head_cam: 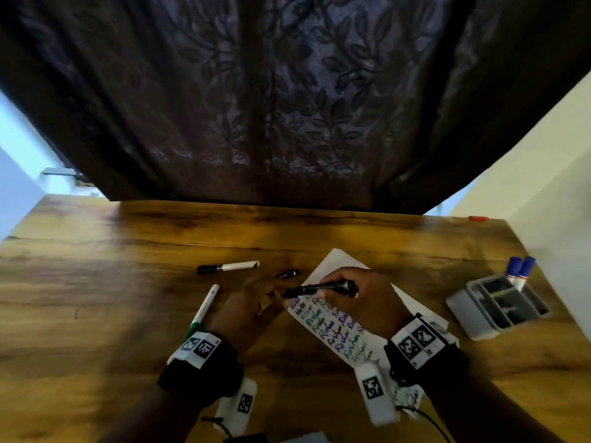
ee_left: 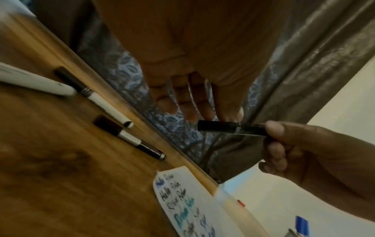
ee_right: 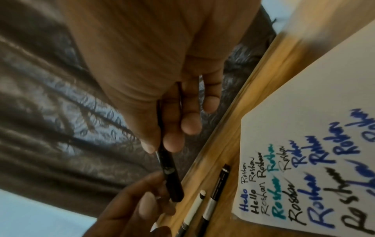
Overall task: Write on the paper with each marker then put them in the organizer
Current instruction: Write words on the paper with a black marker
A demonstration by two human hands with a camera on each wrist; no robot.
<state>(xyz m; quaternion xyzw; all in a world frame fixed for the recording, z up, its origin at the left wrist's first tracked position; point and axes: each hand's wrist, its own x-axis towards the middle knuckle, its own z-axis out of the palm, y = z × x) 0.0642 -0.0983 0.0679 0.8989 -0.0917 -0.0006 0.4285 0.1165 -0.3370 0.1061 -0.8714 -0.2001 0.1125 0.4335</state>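
My right hand point(head_cam: 358, 302) grips a black marker point(head_cam: 319, 288) and holds it level just above the written-on paper point(head_cam: 339, 263). The fingers of my left hand point(head_cam: 252, 302) lie fairly straight, their tips against the marker's capped left end. The left wrist view shows the marker point(ee_left: 231, 128) just beyond my left fingertips point(ee_left: 202, 112), with the right hand point(ee_left: 304, 152) gripping its other end. In the right wrist view the marker point(ee_right: 168, 173) runs out from my right fingers point(ee_right: 172, 141). The grey organizer point(head_cam: 473, 318) stands at the right with two blue markers point(head_cam: 519, 270) in it.
On the wooden table point(head_cam: 96, 282) left of the paper lie a white marker with a black cap point(head_cam: 227, 267), a short black marker point(head_cam: 287, 274) and a green-capped white marker point(head_cam: 204, 310). A dark curtain point(head_cam: 287, 107) hangs behind the far edge. A small red thing point(head_cam: 478, 218) lies far right.
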